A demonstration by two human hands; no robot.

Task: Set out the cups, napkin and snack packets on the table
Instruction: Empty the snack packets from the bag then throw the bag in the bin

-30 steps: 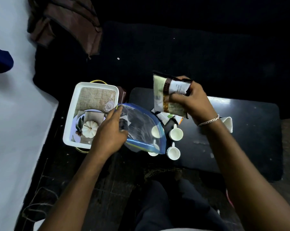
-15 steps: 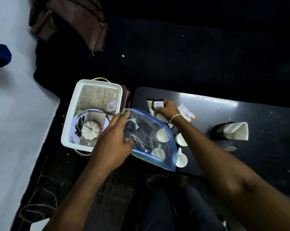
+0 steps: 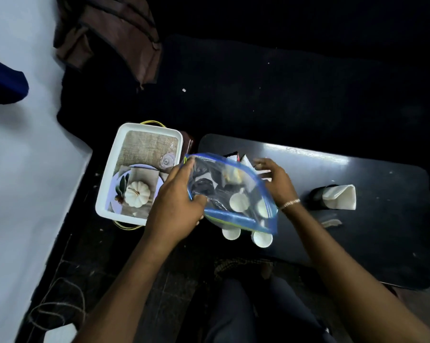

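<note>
Centre frame: left hand clamped on the left edge of a clear zip-top plastic bag with blue seal strip, thumb and fingers pinching the film, bag held tilted above the left end of the glossy black desk. Behind and right of the bag: right hand, fingers spread apart, blurred, holding nothing; silver chain bracelet at the wrist.

Partly masked by the bag: small white cups, two rims poking out below the blue seal, two more pale discs seen only through the plastic, hard to tell whether inside the bag or on the desk beneath. Above the bag's upper edge: corners of snack packets, mostly hidden, print unreadable.

Right of centre: folded white napkin stuck in a dark holder, the holder nearly lost against the black desk.

Left of centre, off the desk: white rectangular tray with a printed white pumpkin picture, near corner covered by the left hand.

Upper left: brown cloth, cut off by the frame edge.
</note>
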